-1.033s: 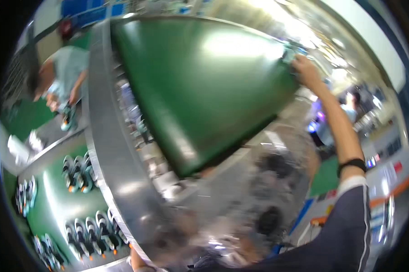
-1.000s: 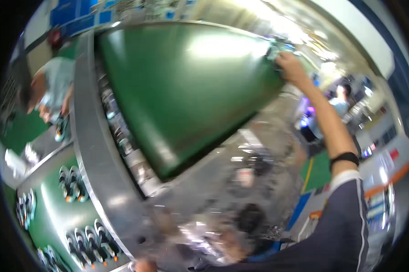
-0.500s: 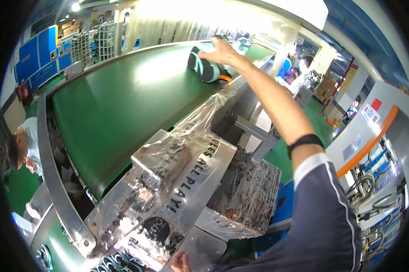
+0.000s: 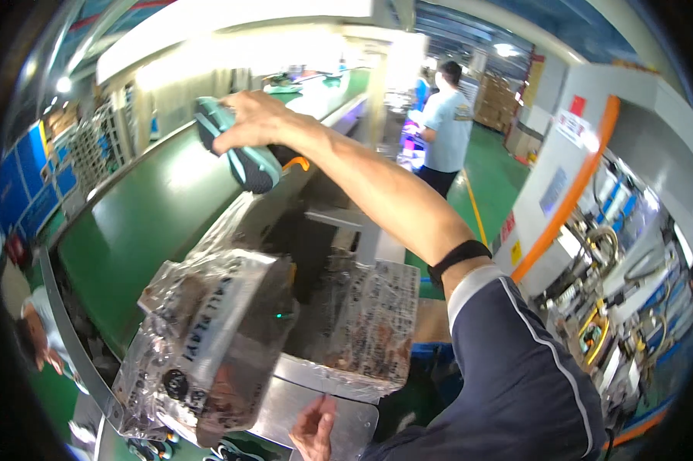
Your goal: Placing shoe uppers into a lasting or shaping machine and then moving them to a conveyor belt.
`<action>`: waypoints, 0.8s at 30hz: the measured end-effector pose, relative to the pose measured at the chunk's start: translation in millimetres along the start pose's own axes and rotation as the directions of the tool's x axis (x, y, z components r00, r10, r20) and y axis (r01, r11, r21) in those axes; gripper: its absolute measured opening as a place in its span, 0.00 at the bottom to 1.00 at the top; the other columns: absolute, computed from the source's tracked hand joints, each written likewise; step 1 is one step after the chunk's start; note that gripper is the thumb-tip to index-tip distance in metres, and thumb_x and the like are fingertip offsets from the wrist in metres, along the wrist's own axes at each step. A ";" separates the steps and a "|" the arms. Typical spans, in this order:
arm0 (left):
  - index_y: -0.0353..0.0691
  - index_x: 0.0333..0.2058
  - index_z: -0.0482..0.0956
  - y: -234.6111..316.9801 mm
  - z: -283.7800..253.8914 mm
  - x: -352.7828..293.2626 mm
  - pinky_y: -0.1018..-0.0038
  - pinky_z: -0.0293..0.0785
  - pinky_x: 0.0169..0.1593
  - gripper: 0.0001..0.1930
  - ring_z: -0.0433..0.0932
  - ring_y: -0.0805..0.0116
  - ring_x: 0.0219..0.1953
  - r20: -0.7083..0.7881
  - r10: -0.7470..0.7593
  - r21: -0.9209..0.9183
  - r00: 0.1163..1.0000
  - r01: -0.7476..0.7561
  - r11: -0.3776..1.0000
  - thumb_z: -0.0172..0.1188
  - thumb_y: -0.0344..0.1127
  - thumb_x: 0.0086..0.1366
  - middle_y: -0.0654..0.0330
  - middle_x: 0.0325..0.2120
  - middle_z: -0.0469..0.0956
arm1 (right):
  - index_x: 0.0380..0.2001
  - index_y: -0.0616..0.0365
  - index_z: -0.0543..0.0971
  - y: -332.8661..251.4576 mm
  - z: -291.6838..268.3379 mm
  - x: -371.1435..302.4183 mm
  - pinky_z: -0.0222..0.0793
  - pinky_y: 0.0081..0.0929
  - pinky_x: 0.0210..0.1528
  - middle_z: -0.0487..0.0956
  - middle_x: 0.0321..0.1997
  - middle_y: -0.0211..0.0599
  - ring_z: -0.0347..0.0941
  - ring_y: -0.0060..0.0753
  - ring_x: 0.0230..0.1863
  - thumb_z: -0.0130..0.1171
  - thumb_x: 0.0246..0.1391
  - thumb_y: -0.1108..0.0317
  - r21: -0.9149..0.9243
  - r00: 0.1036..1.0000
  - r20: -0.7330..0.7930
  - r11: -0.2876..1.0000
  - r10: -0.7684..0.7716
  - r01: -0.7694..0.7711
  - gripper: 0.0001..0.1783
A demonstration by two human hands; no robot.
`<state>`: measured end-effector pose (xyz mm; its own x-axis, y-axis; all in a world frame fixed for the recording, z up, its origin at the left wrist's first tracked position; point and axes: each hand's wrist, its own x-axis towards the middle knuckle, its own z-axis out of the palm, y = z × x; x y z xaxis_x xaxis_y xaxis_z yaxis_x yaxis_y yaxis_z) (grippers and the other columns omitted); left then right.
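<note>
A dark shoe [image 4: 256, 170] with teal edging hangs over the green conveyor belt's near side, an orange strip at its end. My right hand [image 4: 250, 119] is closed round it from above, arm stretched forward and left. Low in the picture, my left hand [image 4: 313, 428] is loosely curled with nothing seen in it, beside a bare metal plate [image 4: 293, 407]. Between the hands stand a metal housing [image 4: 216, 315] wrapped in clear film with black lettering and a second film-wrapped box [image 4: 373, 326].
The green conveyor belt [image 4: 143, 223] runs away from me, with more shoes [image 4: 283, 83] at its far end. A person in a light shirt [image 4: 446, 123] stands beyond it. To the right is a grey machine with an orange edge [image 4: 569, 188]. Shoes [image 4: 150, 448] lie at lower left.
My right hand has lifted the shoe off the belt and brought it nearer. My view has swung to the right. The left hand shows more fully.
</note>
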<state>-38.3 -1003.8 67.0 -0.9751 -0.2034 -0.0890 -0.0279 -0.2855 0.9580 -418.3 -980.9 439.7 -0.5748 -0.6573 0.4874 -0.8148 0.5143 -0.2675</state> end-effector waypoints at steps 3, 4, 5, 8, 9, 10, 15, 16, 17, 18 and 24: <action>0.30 0.58 0.66 69.6 46.7 31.7 0.64 0.72 0.48 0.40 0.74 0.61 0.44 0.114 0.356 -0.050 0.927 -0.353 0.934 0.66 0.54 0.57 0.53 0.51 0.73 | 0.50 0.70 0.72 -43.5 -42.2 -99.3 0.75 0.33 0.34 0.80 0.31 0.53 0.80 0.43 0.30 0.68 0.33 0.56 -0.078 0.972 -0.118 0.978 -0.202 0.193 0.39; 0.31 0.61 0.63 96.7 74.0 43.7 0.62 0.71 0.51 0.43 0.73 0.58 0.48 0.160 0.475 -0.164 0.866 -0.451 0.877 0.68 0.55 0.55 0.53 0.55 0.71 | 0.52 0.68 0.71 -38.9 -46.6 -133.8 0.74 0.38 0.37 0.79 0.30 0.53 0.78 0.45 0.32 0.68 0.33 0.57 -0.175 0.904 -0.276 0.942 -0.326 0.286 0.41; 0.32 0.63 0.58 116.6 100.0 56.1 0.61 0.68 0.55 0.46 0.70 0.57 0.53 0.109 0.595 -0.230 0.796 -0.562 0.795 0.68 0.54 0.55 0.52 0.58 0.67 | 0.55 0.65 0.69 -56.9 -57.5 -180.5 0.68 0.44 0.46 0.77 0.35 0.52 0.75 0.49 0.39 0.68 0.33 0.57 -0.275 0.904 -0.311 0.938 -0.292 0.209 0.43; 0.35 0.67 0.47 146.1 185.6 63.6 0.58 0.58 0.64 0.54 0.62 0.54 0.62 0.098 0.737 -0.397 0.669 -0.653 0.645 0.64 0.63 0.54 0.49 0.64 0.57 | 0.58 0.62 0.66 -65.9 -80.6 -293.0 0.54 0.42 0.46 0.69 0.43 0.49 0.64 0.44 0.43 0.72 0.30 0.48 -0.394 0.878 -0.426 0.918 -0.219 0.037 0.51; 0.36 0.67 0.48 141.1 211.0 57.6 0.61 0.60 0.63 0.49 0.63 0.55 0.62 0.079 0.648 -0.424 0.758 -0.563 0.710 0.63 0.58 0.58 0.51 0.64 0.57 | 0.57 0.63 0.67 -65.7 -80.4 -322.7 0.54 0.41 0.45 0.69 0.41 0.47 0.63 0.43 0.42 0.71 0.32 0.47 -0.448 0.890 -0.433 0.891 -0.144 -0.074 0.50; 0.35 0.63 0.55 134.7 232.6 41.5 0.62 0.64 0.60 0.38 0.67 0.58 0.59 0.127 0.566 -0.347 0.815 -0.498 0.795 0.60 0.49 0.64 0.52 0.60 0.63 | 0.56 0.64 0.68 -68.1 -85.1 -350.2 0.54 0.40 0.44 0.69 0.40 0.46 0.63 0.42 0.40 0.70 0.33 0.45 -0.498 0.890 -0.451 0.846 -0.063 -0.193 0.49; 0.35 0.56 0.65 54.6 314.2 6.5 0.61 0.74 0.52 0.23 0.76 0.60 0.49 0.494 0.167 -0.395 0.853 0.049 0.917 0.53 0.44 0.69 0.54 0.50 0.74 | 0.47 0.63 0.73 -38.2 -128.2 -512.2 0.60 0.41 0.53 0.74 0.44 0.46 0.69 0.43 0.49 0.62 0.46 0.51 -0.292 0.751 -0.630 0.836 0.196 -0.464 0.30; 0.36 0.55 0.66 46.1 330.6 -6.7 0.60 0.74 0.52 0.23 0.76 0.60 0.49 0.571 0.080 -0.379 0.817 0.176 0.908 0.53 0.45 0.69 0.54 0.49 0.74 | 0.52 0.61 0.72 -30.2 -138.8 -555.8 0.61 0.39 0.55 0.74 0.48 0.47 0.70 0.40 0.52 0.66 0.44 0.53 -0.213 0.680 -0.712 0.869 0.175 -0.447 0.34; 0.34 0.56 0.66 41.5 351.5 -22.8 0.61 0.75 0.51 0.23 0.76 0.59 0.48 0.639 -0.016 -0.398 0.769 0.349 0.848 0.56 0.40 0.67 0.52 0.49 0.73 | 0.54 0.60 0.71 -33.6 -145.2 -598.4 0.63 0.36 0.55 0.75 0.50 0.45 0.70 0.37 0.53 0.67 0.43 0.55 0.161 0.547 -0.701 0.850 0.457 -0.502 0.36; 0.34 0.56 0.66 30.1 371.4 -32.8 0.63 0.75 0.51 0.22 0.77 0.60 0.47 0.661 -0.064 -0.357 0.748 0.388 0.850 0.54 0.39 0.68 0.52 0.48 0.74 | 0.56 0.60 0.70 -40.6 -150.5 -636.2 0.65 0.33 0.54 0.75 0.53 0.44 0.70 0.34 0.53 0.69 0.42 0.57 0.514 0.407 -0.592 0.715 0.695 -0.474 0.38; 0.33 0.51 0.71 -27.0 490.2 -148.2 0.74 0.73 0.45 0.16 0.77 0.70 0.41 0.839 -0.033 0.009 0.543 0.048 0.999 0.55 0.35 0.68 0.58 0.43 0.76 | 0.55 0.63 0.70 -58.4 -135.5 -806.8 0.68 0.23 0.52 0.77 0.48 0.37 0.72 0.25 0.48 0.72 0.35 0.66 0.878 -0.029 -0.419 0.397 0.908 -0.269 0.40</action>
<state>-1.0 -506.8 188.0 -0.7135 0.6847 0.1485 -0.0762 -0.2865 0.9550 103.2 -406.0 174.7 -0.6916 0.7164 0.0916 -0.2341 -0.1023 -0.9668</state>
